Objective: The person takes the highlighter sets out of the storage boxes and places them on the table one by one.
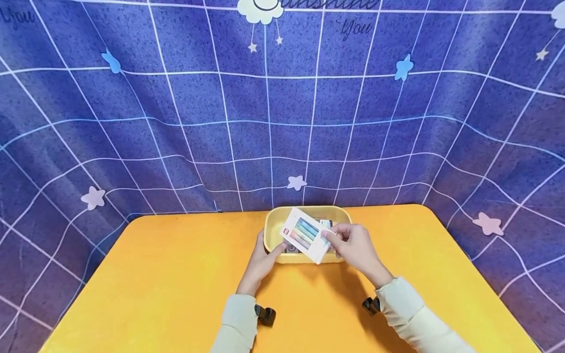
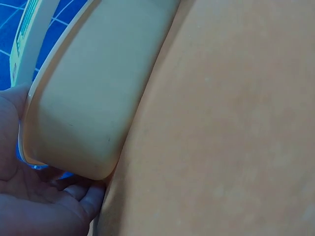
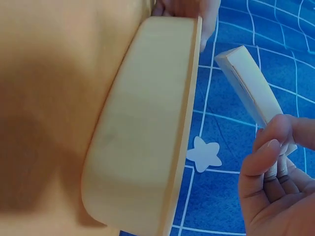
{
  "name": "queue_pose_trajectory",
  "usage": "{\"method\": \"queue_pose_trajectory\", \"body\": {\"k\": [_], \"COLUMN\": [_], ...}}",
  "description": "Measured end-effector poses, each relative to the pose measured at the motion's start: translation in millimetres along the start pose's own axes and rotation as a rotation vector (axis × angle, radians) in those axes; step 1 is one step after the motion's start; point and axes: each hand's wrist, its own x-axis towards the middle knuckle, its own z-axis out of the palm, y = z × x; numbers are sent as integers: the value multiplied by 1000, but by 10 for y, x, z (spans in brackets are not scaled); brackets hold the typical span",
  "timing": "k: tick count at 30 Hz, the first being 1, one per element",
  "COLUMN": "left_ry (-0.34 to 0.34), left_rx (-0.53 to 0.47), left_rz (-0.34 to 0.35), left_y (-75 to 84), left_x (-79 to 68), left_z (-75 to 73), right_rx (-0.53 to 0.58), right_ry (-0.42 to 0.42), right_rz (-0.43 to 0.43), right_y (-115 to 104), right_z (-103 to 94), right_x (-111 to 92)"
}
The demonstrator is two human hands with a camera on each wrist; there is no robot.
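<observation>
A pale yellow plastic bin (image 1: 273,215) stands at the back of the table. My left hand (image 1: 260,260) grips its left end, thumb over the rim and fingers behind the wall; the left wrist view shows those fingers curled under the bin's corner (image 2: 83,93). Above the bin, my right hand (image 1: 357,245) pinches a flat white box of coloured chalks (image 1: 304,233) by its right end. The box is tilted, its front with pastel sticks and a red logo facing up. In the right wrist view its plain white edge (image 3: 251,83) shows, held between thumb and fingers.
Inside the bin lie other small packages (image 1: 326,223), partly covered by the box. The orange-yellow table (image 1: 176,284) extends on both sides. A blue grid-patterned curtain (image 1: 247,137) hangs right behind the table's back edge. Black wrist cameras (image 1: 266,315) sit at both cuffs.
</observation>
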Motion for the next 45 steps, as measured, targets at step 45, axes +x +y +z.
{"method": "queue_pose_trajectory", "body": {"k": [45], "left_ry": [9], "left_rx": [48], "left_rz": [-28], "left_y": [-42], "left_x": [3], "left_z": [-20], "right_rx": [158], "right_ry": [-24], "right_rz": [160], "right_y": [-3], "right_z": [166], "right_x": [-450]}}
